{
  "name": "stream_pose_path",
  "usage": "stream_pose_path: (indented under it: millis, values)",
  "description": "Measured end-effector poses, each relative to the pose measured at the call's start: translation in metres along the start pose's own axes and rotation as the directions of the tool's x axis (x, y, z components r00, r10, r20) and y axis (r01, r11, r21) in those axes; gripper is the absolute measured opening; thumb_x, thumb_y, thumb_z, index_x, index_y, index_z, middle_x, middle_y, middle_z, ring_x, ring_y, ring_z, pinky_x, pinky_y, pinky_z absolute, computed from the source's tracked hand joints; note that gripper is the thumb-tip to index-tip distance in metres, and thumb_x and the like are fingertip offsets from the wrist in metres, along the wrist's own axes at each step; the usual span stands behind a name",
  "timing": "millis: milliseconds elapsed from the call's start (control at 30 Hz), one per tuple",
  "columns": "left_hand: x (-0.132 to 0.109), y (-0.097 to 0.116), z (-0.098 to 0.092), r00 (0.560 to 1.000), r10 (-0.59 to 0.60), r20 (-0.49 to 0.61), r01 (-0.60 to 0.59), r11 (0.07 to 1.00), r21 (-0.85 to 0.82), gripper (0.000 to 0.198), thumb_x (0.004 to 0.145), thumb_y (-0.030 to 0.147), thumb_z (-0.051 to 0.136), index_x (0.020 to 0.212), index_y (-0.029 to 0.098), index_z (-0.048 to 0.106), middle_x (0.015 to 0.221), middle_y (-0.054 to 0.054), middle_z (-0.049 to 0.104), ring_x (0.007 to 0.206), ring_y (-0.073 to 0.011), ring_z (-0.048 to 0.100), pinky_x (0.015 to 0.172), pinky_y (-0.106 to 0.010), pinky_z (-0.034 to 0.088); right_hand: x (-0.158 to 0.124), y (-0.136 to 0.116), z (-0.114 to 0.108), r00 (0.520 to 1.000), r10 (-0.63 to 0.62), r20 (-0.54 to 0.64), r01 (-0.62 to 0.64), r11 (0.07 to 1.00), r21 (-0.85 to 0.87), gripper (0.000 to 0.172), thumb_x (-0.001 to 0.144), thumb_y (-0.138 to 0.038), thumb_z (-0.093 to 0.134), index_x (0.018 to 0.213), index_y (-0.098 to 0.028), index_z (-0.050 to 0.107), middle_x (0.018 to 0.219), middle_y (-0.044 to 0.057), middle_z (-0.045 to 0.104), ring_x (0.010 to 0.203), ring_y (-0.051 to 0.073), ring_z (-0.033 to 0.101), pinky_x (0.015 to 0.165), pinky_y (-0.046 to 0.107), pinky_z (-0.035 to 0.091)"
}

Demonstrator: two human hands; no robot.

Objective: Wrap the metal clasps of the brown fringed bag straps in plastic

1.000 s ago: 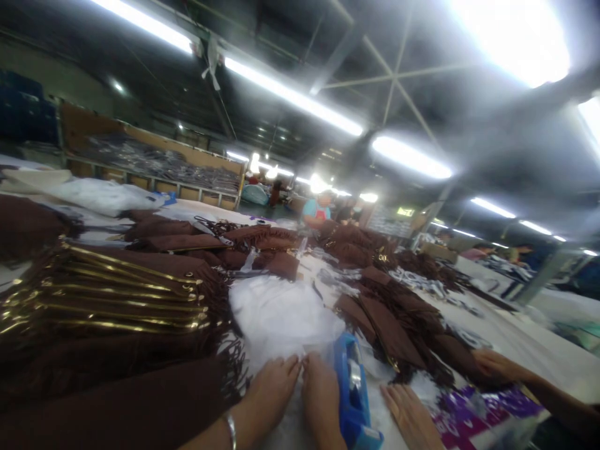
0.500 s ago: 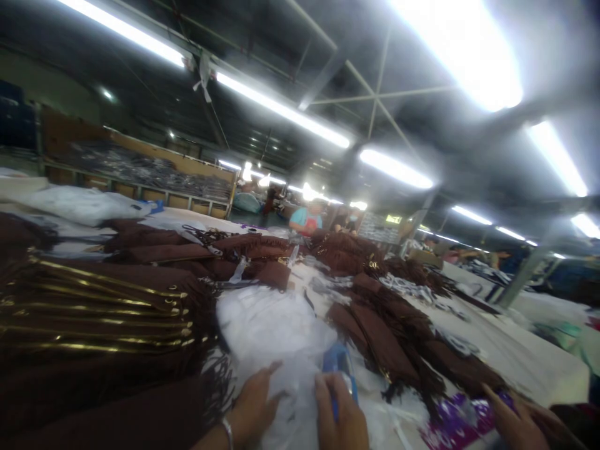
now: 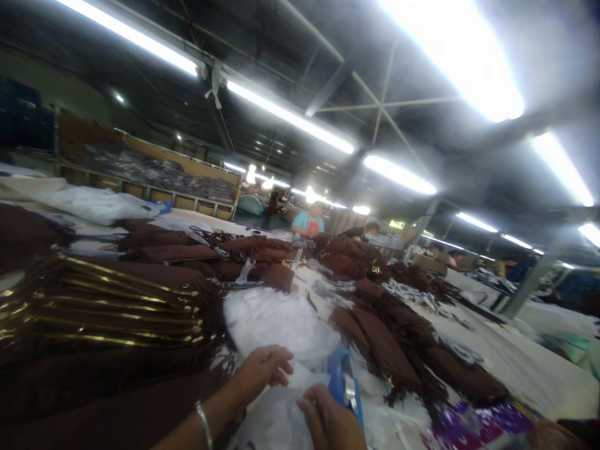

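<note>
My left hand, with a bracelet at the wrist, hovers over the white plastic bags, its fingers curled but apart. To its right and lower, my right hand has thumb and forefinger close together at a translucent bag; what the fingertips pinch is too blurred to make out. Just beside my right hand stands a blue tape dispenser. Brown fringed pieces with gold zippers lie in a stack on the left.
More brown fringed pieces lie on the pale table. A purple package is at the lower right, beside another person's blurred hand. People are across the table. Shelving stands back left.
My left hand has moved up and forward over the bags. My right hand has come off the blue dispenser, down and left. The other person's hand at the right has drawn back.
</note>
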State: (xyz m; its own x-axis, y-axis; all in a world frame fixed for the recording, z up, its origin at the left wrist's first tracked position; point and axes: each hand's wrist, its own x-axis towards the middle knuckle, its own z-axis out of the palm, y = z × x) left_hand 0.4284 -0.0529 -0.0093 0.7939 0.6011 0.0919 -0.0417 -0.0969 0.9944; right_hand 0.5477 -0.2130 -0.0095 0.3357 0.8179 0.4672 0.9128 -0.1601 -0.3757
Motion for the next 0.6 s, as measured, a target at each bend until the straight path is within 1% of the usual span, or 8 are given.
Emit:
stream_pose_path:
  millis: [67, 133, 200, 233, 367, 467, 533, 600]
  values:
    - [-0.015, 0.019, -0.002, 0.994, 0.028, 0.101, -0.022, 0.998, -0.065, 0.059, 0.083, 0.063, 0.053, 0.11, 0.012, 0.067, 0.102, -0.012, 0.072, 0.088, -0.0231, 0.067, 0.075, -0.03, 0.049, 0.005, -0.006, 0.0, 0.998, -0.063, 0.022, 0.065, 0.995, -0.082, 0.04, 0.098, -0.054, 0.034, 0.083, -0.027, 0.06, 0.063, 0.0, 0.069, 0.055, 0.018, 0.067, 0.049, 0.023, 0.036]
    - [-0.03, 0.033, -0.005, 0.972, 0.039, 0.231, -0.014, 0.994, -0.106, 0.043, 0.076, 0.049, 0.07, 0.103, 0.014, 0.071, 0.099, -0.007, 0.072, 0.092, -0.0224, 0.065, 0.081, -0.029, 0.047, 0.008, -0.015, -0.001, 0.991, -0.123, 0.057, 0.128, 0.987, -0.095, 0.028, 0.097, -0.046, 0.041, 0.088, -0.028, 0.061, 0.068, 0.0, 0.072, 0.058, 0.02, 0.069, 0.05, 0.023, 0.036]
    - [-0.045, 0.042, -0.01, 0.953, -0.001, 0.303, 0.028, 0.996, -0.087, 0.028, 0.067, 0.032, 0.078, 0.089, 0.015, 0.073, 0.085, -0.001, 0.072, 0.082, -0.0194, 0.063, 0.075, -0.026, 0.046, 0.011, -0.026, -0.002, 0.981, -0.165, 0.106, 0.172, 0.983, -0.063, 0.017, 0.093, -0.039, 0.048, 0.092, -0.028, 0.061, 0.072, 0.0, 0.073, 0.062, 0.02, 0.07, 0.052, 0.022, 0.037]
    - [-0.052, 0.045, -0.013, 0.952, -0.037, 0.303, 0.057, 0.997, -0.056, 0.022, 0.063, 0.027, 0.078, 0.081, 0.015, 0.072, 0.078, 0.001, 0.07, 0.075, -0.0173, 0.061, 0.068, -0.024, 0.045, 0.012, -0.033, -0.004, 0.976, -0.171, 0.135, 0.177, 0.984, -0.028, 0.015, 0.092, -0.037, 0.05, 0.093, -0.027, 0.061, 0.072, -0.001, 0.073, 0.063, 0.019, 0.069, 0.053, 0.022, 0.037]
    - [-0.079, 0.048, -0.031, 0.958, -0.149, 0.247, 0.16, 0.987, -0.024, 0.017, 0.058, 0.016, 0.069, 0.075, 0.014, 0.067, 0.064, 0.002, 0.064, 0.057, -0.0135, 0.055, 0.054, -0.021, 0.038, 0.014, -0.056, -0.014, 0.965, -0.125, 0.23, 0.064, 0.965, 0.254, 0.02, 0.091, -0.041, 0.05, 0.097, -0.025, 0.06, 0.062, -0.004, 0.064, 0.055, 0.013, 0.06, 0.053, 0.019, 0.034]
    - [-0.1, 0.049, -0.047, 0.98, -0.125, 0.152, 0.128, 0.992, -0.011, 0.013, 0.062, 0.018, 0.061, 0.075, 0.014, 0.063, 0.06, 0.0, 0.064, 0.054, -0.0147, 0.055, 0.051, -0.022, 0.037, 0.012, -0.064, -0.019, 0.952, -0.133, 0.275, -0.021, 0.868, 0.495, 0.031, 0.087, -0.044, 0.057, 0.108, -0.021, 0.057, 0.064, -0.005, 0.058, 0.053, 0.01, 0.052, 0.052, 0.019, 0.033]
    - [-0.116, 0.052, -0.059, 0.996, -0.079, 0.045, 0.075, 0.994, 0.075, 0.009, 0.068, 0.021, 0.056, 0.074, 0.015, 0.061, 0.058, -0.001, 0.065, 0.054, -0.0144, 0.055, 0.051, -0.021, 0.034, 0.009, -0.065, -0.018, 0.93, -0.164, 0.328, -0.078, 0.785, 0.614, 0.041, 0.082, -0.048, 0.063, 0.111, -0.02, 0.056, 0.066, -0.005, 0.058, 0.052, 0.009, 0.048, 0.051, 0.019, 0.031]
    - [-0.134, 0.057, -0.071, 0.998, -0.063, -0.027, 0.066, 0.988, 0.142, 0.009, 0.073, 0.023, 0.053, 0.073, 0.016, 0.059, 0.056, -0.001, 0.065, 0.054, -0.0143, 0.055, 0.052, -0.022, 0.033, 0.003, -0.065, -0.013, 0.907, -0.17, 0.384, -0.139, 0.742, 0.656, 0.042, 0.077, -0.05, 0.068, 0.105, -0.019, 0.062, 0.068, -0.004, 0.059, 0.054, 0.009, 0.047, 0.052, 0.019, 0.03]
